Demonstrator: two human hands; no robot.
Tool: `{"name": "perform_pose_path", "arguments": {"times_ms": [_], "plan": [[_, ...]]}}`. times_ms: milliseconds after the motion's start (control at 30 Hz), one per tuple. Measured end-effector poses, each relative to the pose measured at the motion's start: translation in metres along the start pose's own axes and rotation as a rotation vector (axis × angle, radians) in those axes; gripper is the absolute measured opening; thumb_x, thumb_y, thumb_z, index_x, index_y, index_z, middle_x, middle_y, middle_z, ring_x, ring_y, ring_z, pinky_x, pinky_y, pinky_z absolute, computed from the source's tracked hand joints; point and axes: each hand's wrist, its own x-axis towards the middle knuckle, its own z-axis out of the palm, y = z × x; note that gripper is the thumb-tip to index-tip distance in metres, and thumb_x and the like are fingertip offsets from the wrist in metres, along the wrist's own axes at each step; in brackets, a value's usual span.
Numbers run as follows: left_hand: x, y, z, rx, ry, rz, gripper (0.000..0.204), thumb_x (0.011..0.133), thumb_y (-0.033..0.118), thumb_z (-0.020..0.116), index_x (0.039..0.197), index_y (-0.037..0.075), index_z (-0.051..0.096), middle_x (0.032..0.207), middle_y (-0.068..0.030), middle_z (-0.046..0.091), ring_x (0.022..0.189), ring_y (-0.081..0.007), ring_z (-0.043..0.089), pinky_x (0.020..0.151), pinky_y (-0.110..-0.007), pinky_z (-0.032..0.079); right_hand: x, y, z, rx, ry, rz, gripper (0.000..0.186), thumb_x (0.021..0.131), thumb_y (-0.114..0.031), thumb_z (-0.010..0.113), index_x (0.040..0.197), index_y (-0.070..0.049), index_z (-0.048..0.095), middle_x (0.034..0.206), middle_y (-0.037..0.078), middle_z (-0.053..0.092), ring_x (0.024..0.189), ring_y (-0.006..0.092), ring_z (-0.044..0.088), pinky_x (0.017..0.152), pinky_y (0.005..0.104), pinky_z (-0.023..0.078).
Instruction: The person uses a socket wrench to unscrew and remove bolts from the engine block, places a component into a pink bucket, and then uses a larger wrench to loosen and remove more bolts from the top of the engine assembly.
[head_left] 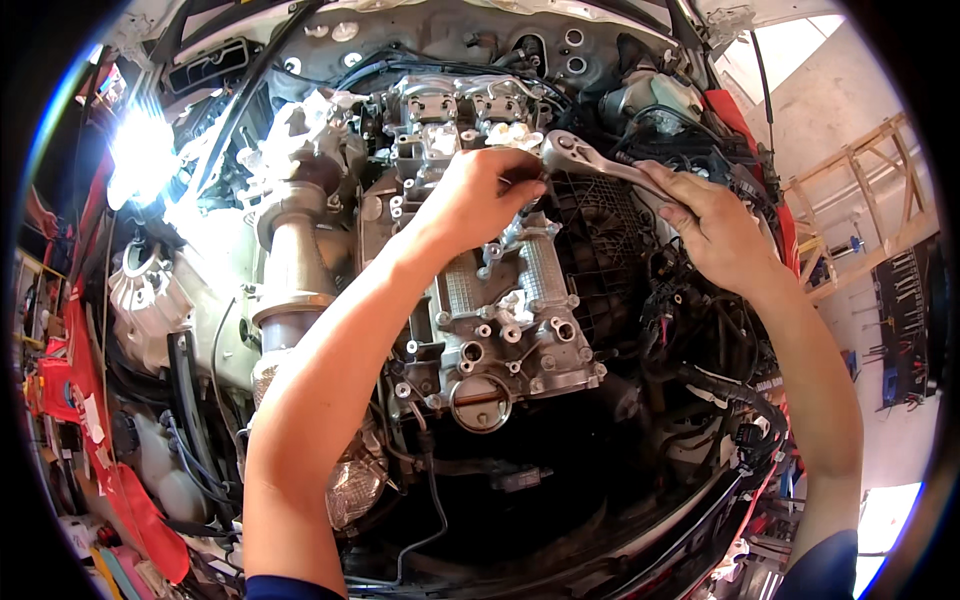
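Note:
My right hand [715, 225] is wrapped round the handle of a silver ratchet wrench [598, 163], held over the right side of an opened engine. The ratchet's round head points left, close to the fingertips of my left hand [490, 195]. My left hand is closed, its fingers curled together above the middle of the cylinder head [500, 300]. What those fingers grip is hidden beneath them. Below my left hand lies the bare metal top of the engine, with several bolts, open round holes and crumpled white wads. A round slotted metal plug [481, 403] sits at its near end.
Left of the engine stands a metal exhaust pipe [297, 250], with a bright work lamp [143, 155] beyond. Wiring harnesses [735, 390] run along the right. Red covers [145, 520] drape the fenders. A dark deep gap [540, 450] lies before the engine; a wooden frame [855, 200] stands right.

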Motion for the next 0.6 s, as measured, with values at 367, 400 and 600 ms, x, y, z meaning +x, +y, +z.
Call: {"name": "perform_pose_path", "arguments": {"times_ms": [367, 400, 600], "plan": [[0.006, 0.012, -0.007, 0.013, -0.162, -0.094, 0.020, 0.093, 0.015, 0.062, 0.109, 0.005, 0.068, 0.088, -0.0077, 0.071, 0.080, -0.0116, 0.060, 0.077, -0.030, 0.049, 0.002, 0.011, 0.013, -0.208, 0.199, -0.204, 0.040, 0.092, -0.022, 0.059, 0.132, -0.018, 0.056, 0.085, 0.010, 0.062, 0.068, 0.0307, 0.062, 0.061, 0.0403, 0.052], [0.007, 0.008, -0.010, 0.060, -0.113, -0.047, 0.018, 0.093, 0.013, 0.062, 0.108, 0.005, 0.068, 0.089, -0.0085, 0.072, 0.082, -0.0123, 0.062, 0.077, -0.031, 0.049, 0.000, 0.001, 0.011, -0.199, 0.214, -0.215, 0.040, 0.092, -0.022, 0.059, 0.132, -0.018, 0.056, 0.085, 0.010, 0.062, 0.068, 0.0307, 0.062, 0.061, 0.0403, 0.052], [0.025, 0.036, -0.038, -0.051, 0.072, 0.104, 0.017, 0.094, 0.009, 0.058, 0.107, 0.002, 0.067, 0.088, -0.0066, 0.072, 0.085, -0.0117, 0.064, 0.078, -0.029, 0.050, -0.001, -0.033, -0.018, -0.097, 0.453, -0.204, 0.037, 0.088, -0.013, 0.063, 0.126, -0.012, 0.061, 0.080, 0.011, 0.061, 0.063, 0.0308, 0.059, 0.060, 0.0392, 0.048]]}}
